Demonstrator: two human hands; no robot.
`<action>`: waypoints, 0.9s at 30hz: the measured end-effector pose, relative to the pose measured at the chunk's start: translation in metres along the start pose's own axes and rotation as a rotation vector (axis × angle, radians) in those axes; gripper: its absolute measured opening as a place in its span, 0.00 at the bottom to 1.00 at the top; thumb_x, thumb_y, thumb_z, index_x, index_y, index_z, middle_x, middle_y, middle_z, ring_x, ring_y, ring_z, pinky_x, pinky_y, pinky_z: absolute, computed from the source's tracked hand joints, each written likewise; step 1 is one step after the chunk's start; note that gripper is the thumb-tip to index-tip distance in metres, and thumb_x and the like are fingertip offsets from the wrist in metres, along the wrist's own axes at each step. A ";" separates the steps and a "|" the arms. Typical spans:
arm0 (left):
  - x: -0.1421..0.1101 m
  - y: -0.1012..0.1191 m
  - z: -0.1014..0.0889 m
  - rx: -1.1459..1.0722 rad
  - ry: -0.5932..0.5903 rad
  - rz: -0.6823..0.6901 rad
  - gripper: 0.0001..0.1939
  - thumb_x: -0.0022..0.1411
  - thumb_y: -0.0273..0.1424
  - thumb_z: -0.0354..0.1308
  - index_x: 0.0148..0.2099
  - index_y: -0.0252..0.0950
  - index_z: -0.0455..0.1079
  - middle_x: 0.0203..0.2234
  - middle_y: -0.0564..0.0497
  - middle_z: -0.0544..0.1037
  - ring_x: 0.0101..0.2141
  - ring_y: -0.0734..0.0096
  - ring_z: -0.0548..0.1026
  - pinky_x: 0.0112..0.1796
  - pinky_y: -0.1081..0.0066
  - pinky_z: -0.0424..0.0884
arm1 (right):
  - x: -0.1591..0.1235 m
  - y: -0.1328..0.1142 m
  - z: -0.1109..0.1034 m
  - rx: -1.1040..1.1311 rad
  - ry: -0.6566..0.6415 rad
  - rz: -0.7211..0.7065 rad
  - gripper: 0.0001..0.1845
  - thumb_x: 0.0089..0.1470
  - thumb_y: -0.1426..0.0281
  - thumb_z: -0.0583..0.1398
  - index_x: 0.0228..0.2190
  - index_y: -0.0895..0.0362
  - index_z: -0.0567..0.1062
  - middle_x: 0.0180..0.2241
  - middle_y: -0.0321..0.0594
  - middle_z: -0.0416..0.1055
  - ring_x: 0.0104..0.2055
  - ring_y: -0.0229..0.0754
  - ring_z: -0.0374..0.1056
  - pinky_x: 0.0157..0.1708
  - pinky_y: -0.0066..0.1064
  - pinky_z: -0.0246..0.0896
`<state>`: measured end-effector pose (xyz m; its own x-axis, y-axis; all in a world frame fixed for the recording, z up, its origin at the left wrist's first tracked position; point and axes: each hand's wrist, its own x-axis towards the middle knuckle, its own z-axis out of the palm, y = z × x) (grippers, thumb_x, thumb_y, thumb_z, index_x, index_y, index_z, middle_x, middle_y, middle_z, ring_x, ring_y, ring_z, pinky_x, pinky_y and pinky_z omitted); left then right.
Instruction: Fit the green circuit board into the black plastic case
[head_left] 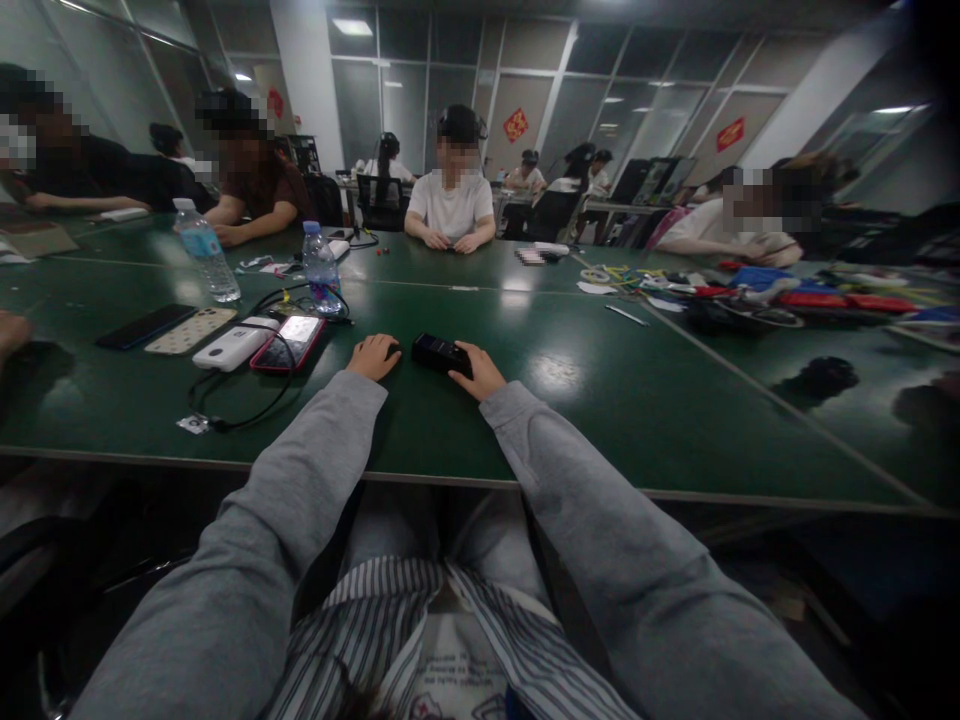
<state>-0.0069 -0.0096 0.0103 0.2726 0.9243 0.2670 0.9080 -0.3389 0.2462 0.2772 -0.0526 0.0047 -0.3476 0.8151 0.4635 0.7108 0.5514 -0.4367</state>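
Note:
My right hand (484, 372) grips one end of a small black handheld device (432, 350) that lies on the green table (420, 430). The device has a dark screen and what look like buttons; its exact kind does not show. To its left, palm down on the tabletop, my left hand (375, 357) lies with fingers slightly apart and nothing in it. A phone in a pink-red case (289, 345) with a lit screen is the nearest thing on that side. Beside the phone sits a white power bank (234, 343), and a black cable (281, 400) loops around them.
Two more phones, one in a patterned case (191, 331) and one black (146, 326), lie farther left. Two water bottles (206, 250) (321, 270) stand behind them. Tangled cables and tools (750, 292) lie at the right. A person in white (450, 205) sits opposite; others sit around.

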 end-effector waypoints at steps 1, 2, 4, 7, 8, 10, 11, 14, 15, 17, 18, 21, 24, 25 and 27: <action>0.000 0.000 0.000 0.001 -0.003 -0.001 0.18 0.71 0.39 0.50 0.59 0.43 0.66 0.61 0.46 0.69 0.61 0.54 0.64 0.58 0.50 0.61 | 0.000 0.000 0.000 0.008 0.003 -0.004 0.36 0.55 0.64 0.63 0.62 0.56 0.60 0.58 0.55 0.66 0.60 0.59 0.65 0.60 0.58 0.61; 0.000 -0.001 0.000 0.002 -0.003 -0.001 0.18 0.71 0.39 0.50 0.59 0.43 0.66 0.61 0.46 0.69 0.61 0.54 0.64 0.58 0.50 0.62 | 0.000 0.000 0.000 0.015 0.007 -0.006 0.36 0.55 0.65 0.63 0.62 0.55 0.60 0.58 0.54 0.67 0.60 0.59 0.64 0.60 0.59 0.61; 0.001 -0.001 0.001 0.002 -0.001 -0.002 0.18 0.71 0.40 0.50 0.59 0.44 0.66 0.60 0.46 0.69 0.61 0.54 0.63 0.58 0.50 0.62 | 0.000 0.001 0.001 0.026 0.017 -0.007 0.36 0.54 0.65 0.63 0.62 0.54 0.61 0.57 0.53 0.67 0.60 0.58 0.64 0.60 0.60 0.60; 0.002 -0.003 0.002 -0.001 0.006 0.001 0.18 0.71 0.40 0.50 0.59 0.44 0.66 0.60 0.47 0.70 0.61 0.55 0.63 0.58 0.50 0.61 | 0.001 0.000 0.002 0.027 0.018 -0.003 0.36 0.54 0.66 0.64 0.62 0.54 0.61 0.58 0.53 0.67 0.61 0.58 0.64 0.61 0.59 0.59; 0.002 -0.003 0.002 -0.001 0.007 0.004 0.18 0.71 0.40 0.50 0.59 0.44 0.66 0.60 0.46 0.70 0.61 0.55 0.64 0.59 0.50 0.61 | 0.001 0.000 0.002 0.025 0.016 -0.001 0.36 0.54 0.66 0.64 0.62 0.55 0.61 0.58 0.53 0.67 0.61 0.58 0.64 0.62 0.58 0.58; 0.002 -0.002 0.002 0.003 0.007 0.008 0.18 0.71 0.40 0.49 0.59 0.43 0.66 0.60 0.46 0.69 0.61 0.54 0.64 0.59 0.50 0.61 | 0.001 -0.001 0.001 0.022 0.011 0.005 0.36 0.54 0.66 0.64 0.61 0.56 0.61 0.58 0.55 0.67 0.61 0.58 0.64 0.62 0.57 0.59; 0.001 -0.002 0.001 0.005 0.006 0.009 0.18 0.71 0.40 0.49 0.59 0.43 0.66 0.60 0.46 0.69 0.61 0.54 0.64 0.59 0.50 0.61 | 0.001 -0.001 0.000 0.022 0.010 0.008 0.35 0.54 0.65 0.64 0.61 0.56 0.62 0.58 0.55 0.67 0.61 0.58 0.64 0.61 0.57 0.59; 0.000 -0.001 0.000 0.010 0.003 0.008 0.18 0.71 0.40 0.50 0.59 0.44 0.66 0.61 0.47 0.69 0.61 0.55 0.63 0.59 0.51 0.61 | 0.001 -0.002 -0.001 0.029 0.007 0.005 0.34 0.54 0.64 0.65 0.60 0.56 0.63 0.57 0.55 0.68 0.59 0.58 0.66 0.59 0.56 0.61; 0.000 -0.001 -0.001 0.011 0.001 0.007 0.18 0.71 0.40 0.49 0.59 0.44 0.66 0.61 0.47 0.69 0.61 0.55 0.63 0.59 0.51 0.61 | 0.001 -0.003 -0.002 0.032 0.007 0.002 0.34 0.54 0.64 0.65 0.60 0.56 0.63 0.56 0.55 0.69 0.59 0.58 0.66 0.59 0.56 0.61; 0.000 0.000 -0.002 0.013 -0.006 0.003 0.18 0.71 0.40 0.49 0.59 0.43 0.66 0.61 0.47 0.69 0.61 0.55 0.63 0.59 0.51 0.61 | 0.001 -0.003 -0.002 0.037 0.012 -0.002 0.34 0.53 0.64 0.65 0.59 0.56 0.63 0.56 0.54 0.69 0.58 0.58 0.67 0.58 0.56 0.62; -0.001 0.000 -0.002 0.015 -0.008 0.001 0.18 0.71 0.40 0.49 0.59 0.43 0.66 0.61 0.47 0.69 0.61 0.55 0.63 0.59 0.51 0.61 | 0.001 -0.003 -0.003 0.040 0.015 -0.004 0.34 0.53 0.64 0.65 0.59 0.56 0.64 0.55 0.54 0.70 0.57 0.58 0.68 0.58 0.56 0.63; -0.001 0.001 -0.003 0.019 -0.009 -0.003 0.18 0.71 0.40 0.49 0.59 0.44 0.66 0.61 0.47 0.69 0.61 0.55 0.63 0.59 0.51 0.61 | 0.001 -0.005 -0.005 0.059 0.006 -0.004 0.34 0.52 0.62 0.66 0.58 0.55 0.65 0.54 0.53 0.71 0.55 0.57 0.70 0.55 0.55 0.65; -0.002 0.002 -0.003 0.013 -0.006 -0.003 0.18 0.71 0.40 0.49 0.59 0.44 0.66 0.61 0.46 0.69 0.61 0.55 0.63 0.58 0.51 0.61 | 0.000 -0.007 -0.008 0.086 -0.013 -0.007 0.33 0.51 0.60 0.66 0.56 0.55 0.66 0.52 0.52 0.73 0.52 0.57 0.72 0.52 0.52 0.67; -0.001 0.002 -0.003 0.011 -0.007 -0.004 0.18 0.71 0.40 0.49 0.59 0.44 0.66 0.61 0.46 0.69 0.61 0.55 0.63 0.59 0.51 0.61 | 0.000 -0.008 -0.009 0.092 -0.012 -0.009 0.33 0.51 0.60 0.66 0.56 0.55 0.66 0.52 0.51 0.73 0.52 0.56 0.72 0.51 0.52 0.68; -0.001 0.002 -0.004 0.009 -0.013 -0.010 0.18 0.71 0.40 0.49 0.60 0.45 0.66 0.61 0.47 0.69 0.61 0.55 0.63 0.59 0.51 0.60 | 0.000 -0.010 -0.010 0.102 -0.005 -0.010 0.33 0.50 0.60 0.66 0.56 0.54 0.67 0.52 0.50 0.74 0.51 0.56 0.73 0.50 0.51 0.69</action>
<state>-0.0068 -0.0117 0.0137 0.2675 0.9298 0.2527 0.9135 -0.3282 0.2405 0.2761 -0.0598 0.0163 -0.3575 0.8099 0.4650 0.6412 0.5749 -0.5082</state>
